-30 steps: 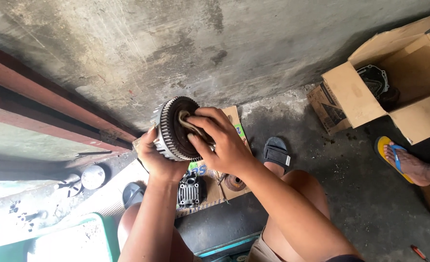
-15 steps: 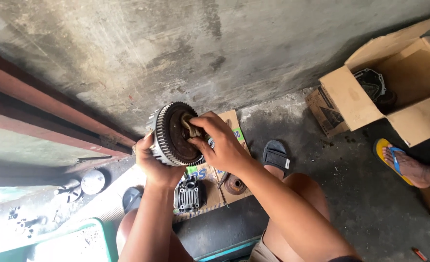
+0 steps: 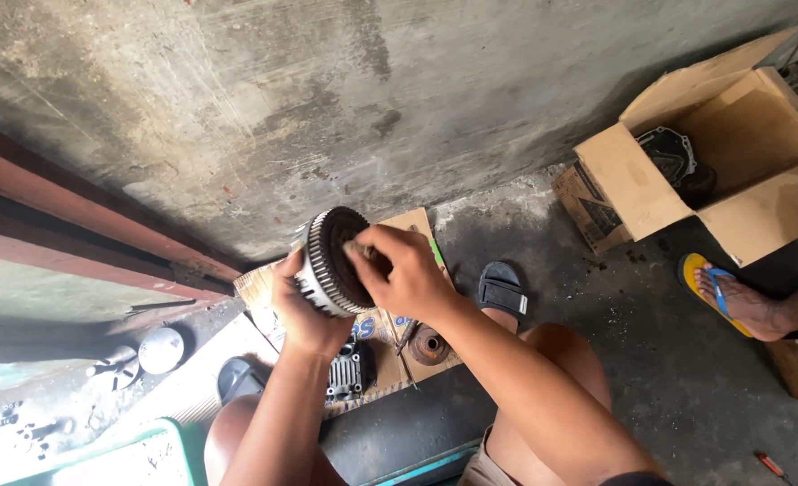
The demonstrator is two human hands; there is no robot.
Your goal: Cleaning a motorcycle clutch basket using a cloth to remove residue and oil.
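A: Where's the gear [image 3: 325, 263]?
B: Held up mid-frame, toothed rim on edge. The left hand [image 3: 302, 310] grips it from 6 o'clock, fingers curled round the rim.
A: And the right hand [image 3: 405, 274]?
B: At the gear's 3 o'clock, fingers pinched narrow on a small pad [image 3: 356, 248] pressed into the dark hollow.
A: Below that?
B: Cardboard [image 3: 390, 337] on the floor, carrying a finned part [image 3: 349, 376] and a round rusty part [image 3: 428, 345] at 5 o'clock. A sandal [image 3: 501, 290] lies just beside it.
A: Further out?
B: An open box [image 3: 727, 157] at 2 o'clock, another person's foot [image 3: 741, 301] at 3.
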